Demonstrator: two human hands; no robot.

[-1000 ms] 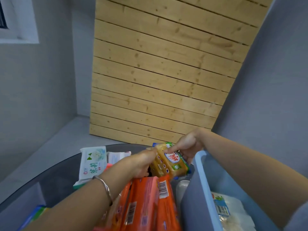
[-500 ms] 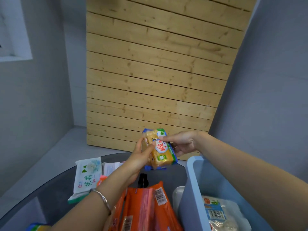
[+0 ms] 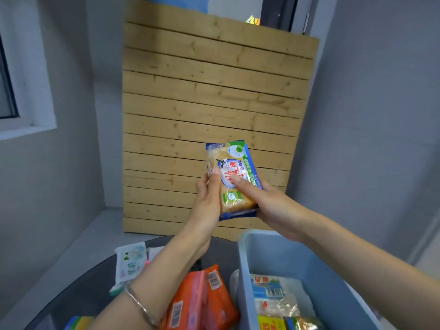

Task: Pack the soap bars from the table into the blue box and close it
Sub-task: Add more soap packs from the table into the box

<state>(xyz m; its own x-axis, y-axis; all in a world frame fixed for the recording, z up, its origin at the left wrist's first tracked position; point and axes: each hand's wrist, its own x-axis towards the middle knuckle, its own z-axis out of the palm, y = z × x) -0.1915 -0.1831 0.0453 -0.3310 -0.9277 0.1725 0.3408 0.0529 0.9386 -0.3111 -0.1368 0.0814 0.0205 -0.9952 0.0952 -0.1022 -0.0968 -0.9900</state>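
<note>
Both hands hold one yellow soap bar (image 3: 234, 179) in a clear and blue wrapper, up in the air above the far end of the blue box (image 3: 295, 260) and in front of the wooden slat panel (image 3: 214, 96). The left hand (image 3: 209, 196) has its grip pinched on the bar's left edge, thumb on the front of the wrapper. The right hand (image 3: 269, 206) cups the bar's lower right corner, its grip closed on it with one finger laid across the label. The bar stands nearly upright, tilted slightly to the left at the top.

The blue box is open, with no lid seen on it. Inside lie wrapped soap bars: a pale one with a blue label and barcode (image 3: 273, 294), and a yellow-labelled one (image 3: 276, 323) at the near end.

On the dark bench (image 3: 90, 282), just left of the box, sits an orange pack (image 3: 204, 298) with barcodes. Further left lies a white and green pack (image 3: 129, 263). A thin bracelet (image 3: 140, 306) circles the left wrist.
</note>
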